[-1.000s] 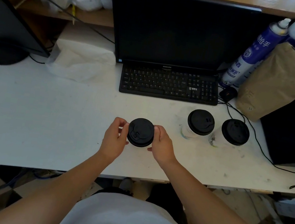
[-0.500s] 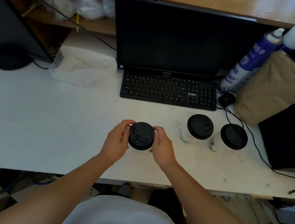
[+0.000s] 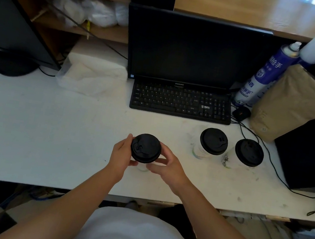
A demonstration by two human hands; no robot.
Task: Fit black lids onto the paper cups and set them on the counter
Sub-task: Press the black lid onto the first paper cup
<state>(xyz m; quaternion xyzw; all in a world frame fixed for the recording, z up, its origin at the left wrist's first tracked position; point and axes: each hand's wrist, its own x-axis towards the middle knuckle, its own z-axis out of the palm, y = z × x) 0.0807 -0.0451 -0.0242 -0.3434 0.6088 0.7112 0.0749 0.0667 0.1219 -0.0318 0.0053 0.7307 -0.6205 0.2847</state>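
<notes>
This looks like a shop's work desk with a drinks corner. On the white table (image 3: pixel 44 142) a monitor (image 3: pixel 193 50) stands at 12 o'clock with a keyboard (image 3: pixel 180 102) before it. A second screen (image 3: pixel 7 25) is at 10 o'clock, lidded paper cups (image 3: pixel 213 141) at 3 o'clock, and a spray can (image 3: pixel 264 74) and brown paper bag (image 3: pixel 292 104) at 2 o'clock. Wooden shelves (image 3: pixel 104 33) run behind.

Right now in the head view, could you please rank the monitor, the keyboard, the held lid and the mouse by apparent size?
Largest to smallest:
1. monitor
2. keyboard
3. held lid, though it is nearest the camera, which may enlarge it
4. mouse
</notes>
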